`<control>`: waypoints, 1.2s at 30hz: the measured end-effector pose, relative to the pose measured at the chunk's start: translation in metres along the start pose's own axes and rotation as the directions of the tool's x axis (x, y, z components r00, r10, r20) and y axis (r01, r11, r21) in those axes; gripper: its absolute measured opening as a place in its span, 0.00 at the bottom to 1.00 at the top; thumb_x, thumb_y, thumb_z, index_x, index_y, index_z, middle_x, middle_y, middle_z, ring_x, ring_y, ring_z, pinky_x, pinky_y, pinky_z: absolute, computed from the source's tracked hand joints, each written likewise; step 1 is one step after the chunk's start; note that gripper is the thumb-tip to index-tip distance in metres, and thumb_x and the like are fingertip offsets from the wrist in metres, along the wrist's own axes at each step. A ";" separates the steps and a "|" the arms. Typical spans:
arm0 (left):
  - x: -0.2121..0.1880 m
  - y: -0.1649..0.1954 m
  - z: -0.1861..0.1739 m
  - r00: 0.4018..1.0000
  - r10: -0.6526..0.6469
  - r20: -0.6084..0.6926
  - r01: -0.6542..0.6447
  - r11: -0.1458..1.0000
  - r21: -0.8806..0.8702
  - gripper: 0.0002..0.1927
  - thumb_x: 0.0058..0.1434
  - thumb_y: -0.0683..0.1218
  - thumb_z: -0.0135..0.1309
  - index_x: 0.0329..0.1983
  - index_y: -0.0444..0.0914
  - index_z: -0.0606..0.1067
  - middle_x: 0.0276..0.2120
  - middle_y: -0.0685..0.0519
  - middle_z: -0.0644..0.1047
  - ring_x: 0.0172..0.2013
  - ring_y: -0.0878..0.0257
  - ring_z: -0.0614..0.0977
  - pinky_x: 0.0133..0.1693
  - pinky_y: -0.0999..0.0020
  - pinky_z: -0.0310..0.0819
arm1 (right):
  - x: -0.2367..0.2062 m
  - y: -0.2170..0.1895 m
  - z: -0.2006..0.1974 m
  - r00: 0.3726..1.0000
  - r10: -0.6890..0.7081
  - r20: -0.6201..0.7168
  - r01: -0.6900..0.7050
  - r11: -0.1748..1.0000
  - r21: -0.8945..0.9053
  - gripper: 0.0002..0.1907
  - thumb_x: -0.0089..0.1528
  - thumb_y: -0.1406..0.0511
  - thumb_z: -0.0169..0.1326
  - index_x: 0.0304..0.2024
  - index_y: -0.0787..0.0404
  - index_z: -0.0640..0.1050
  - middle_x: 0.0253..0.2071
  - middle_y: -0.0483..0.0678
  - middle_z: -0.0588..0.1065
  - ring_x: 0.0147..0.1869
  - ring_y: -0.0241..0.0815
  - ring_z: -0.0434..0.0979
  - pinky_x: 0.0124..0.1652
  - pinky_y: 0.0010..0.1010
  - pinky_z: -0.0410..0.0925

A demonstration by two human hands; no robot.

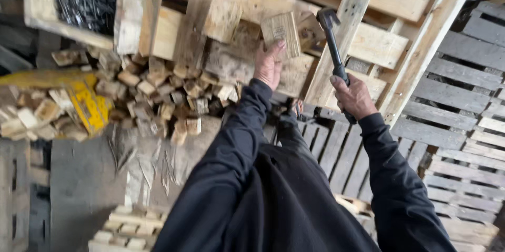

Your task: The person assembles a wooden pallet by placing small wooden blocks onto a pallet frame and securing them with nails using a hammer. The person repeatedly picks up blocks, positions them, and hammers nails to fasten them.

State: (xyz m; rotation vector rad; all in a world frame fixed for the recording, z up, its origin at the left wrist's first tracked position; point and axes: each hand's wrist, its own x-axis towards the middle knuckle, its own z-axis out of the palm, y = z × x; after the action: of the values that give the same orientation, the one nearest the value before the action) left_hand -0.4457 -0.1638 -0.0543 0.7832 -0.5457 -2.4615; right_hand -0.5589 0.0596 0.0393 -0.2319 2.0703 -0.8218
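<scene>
Honestly, with the left hand (pixel 269 65) pinching the small wood block (pixel 281 32) against the pallet frame (pixel 336 41) and the right hand (pixel 353 97) wrapped tight low on the hammer (pixel 332 47) handle, I'd keep those fingers below the block's face and swing short.

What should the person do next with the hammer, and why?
Probably a short tap of the hammer down toward the wooden block. The left hand presses that block against the pallet frame, and the right hand has the hammer raised, its head just beside the block.
</scene>
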 end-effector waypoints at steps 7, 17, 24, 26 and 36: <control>-0.098 0.072 -0.027 0.981 0.132 -0.143 -0.097 0.969 0.226 0.32 0.55 0.42 0.65 0.60 0.28 0.66 0.49 0.43 0.78 0.47 0.55 0.82 0.53 0.57 0.79 | -0.038 0.008 0.059 0.975 0.025 0.219 -0.052 0.991 0.120 0.28 0.63 0.48 0.53 0.51 0.64 0.71 0.18 0.38 0.66 0.16 0.31 0.65 0.17 0.25 0.67; -0.104 0.123 -0.016 0.908 0.387 -0.159 -0.219 0.762 0.609 0.46 0.48 0.39 0.69 0.68 0.35 0.57 0.55 0.37 0.72 0.53 0.49 0.79 0.54 0.57 0.80 | -0.060 0.014 0.103 0.998 0.011 0.062 -0.035 0.921 0.388 0.18 0.66 0.55 0.52 0.47 0.63 0.71 0.22 0.42 0.69 0.19 0.32 0.67 0.19 0.26 0.65; -0.093 0.101 0.019 0.903 0.424 0.072 -0.027 -0.112 0.993 0.57 0.43 0.44 0.77 0.73 0.47 0.55 0.59 0.33 0.65 0.57 0.42 0.71 0.53 0.46 0.77 | -0.113 0.014 0.067 0.996 -0.091 -0.026 0.094 0.901 0.423 0.17 0.67 0.58 0.55 0.48 0.65 0.70 0.24 0.44 0.69 0.21 0.33 0.67 0.21 0.25 0.64; -0.085 0.100 0.011 0.920 0.381 0.095 -0.009 -0.221 0.975 0.61 0.43 0.45 0.77 0.76 0.47 0.51 0.59 0.33 0.64 0.59 0.40 0.70 0.57 0.42 0.73 | -0.125 0.002 0.066 0.986 -0.163 -0.033 0.159 0.865 0.475 0.16 0.67 0.59 0.54 0.48 0.65 0.71 0.24 0.45 0.69 0.22 0.33 0.68 0.22 0.25 0.65; -0.077 0.082 -0.052 0.897 0.441 0.037 -0.271 0.483 0.833 0.57 0.42 0.49 0.77 0.69 0.33 0.54 0.60 0.38 0.68 0.62 0.46 0.73 0.67 0.49 0.69 | -0.177 -0.099 0.018 0.345 -0.856 -0.385 0.887 0.164 0.432 0.30 0.67 0.38 0.46 0.52 0.54 0.74 0.25 0.45 0.70 0.18 0.34 0.67 0.22 0.32 0.69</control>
State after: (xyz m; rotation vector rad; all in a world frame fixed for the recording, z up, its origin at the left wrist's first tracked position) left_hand -0.3314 -0.1973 -0.0200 1.0750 -1.6785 -1.6115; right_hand -0.4511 0.0542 0.2123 -1.1671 1.4147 -2.1679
